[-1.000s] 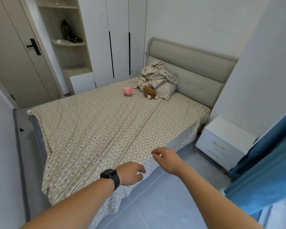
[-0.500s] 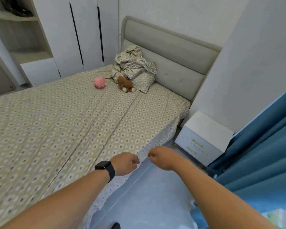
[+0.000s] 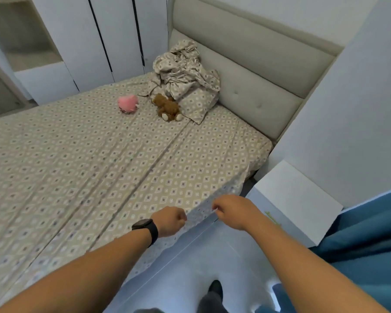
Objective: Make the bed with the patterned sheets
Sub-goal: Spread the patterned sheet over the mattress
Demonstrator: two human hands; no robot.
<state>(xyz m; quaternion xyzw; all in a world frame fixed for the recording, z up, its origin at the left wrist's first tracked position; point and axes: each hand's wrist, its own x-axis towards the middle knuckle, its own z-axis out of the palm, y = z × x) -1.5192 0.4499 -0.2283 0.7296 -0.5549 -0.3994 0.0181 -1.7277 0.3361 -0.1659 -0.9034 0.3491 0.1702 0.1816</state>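
Beige diamond-patterned cotton sheet spread flat across the bed, filling the left and centre of the frame, its near edge lifted at lower centre. Left hand, black smartwatch at the wrist, fingers curled tight, pinching that raised edge. Right hand just to the right, fingers likewise pinching the same edge, pale underside of the fabric stretched between the two. Toward upper centre: pink plush heart, brown teddy bear, patterned pillow under a crumpled matching cover, against the grey padded headboard. White bedside cabinet at right, beside blue curtain.
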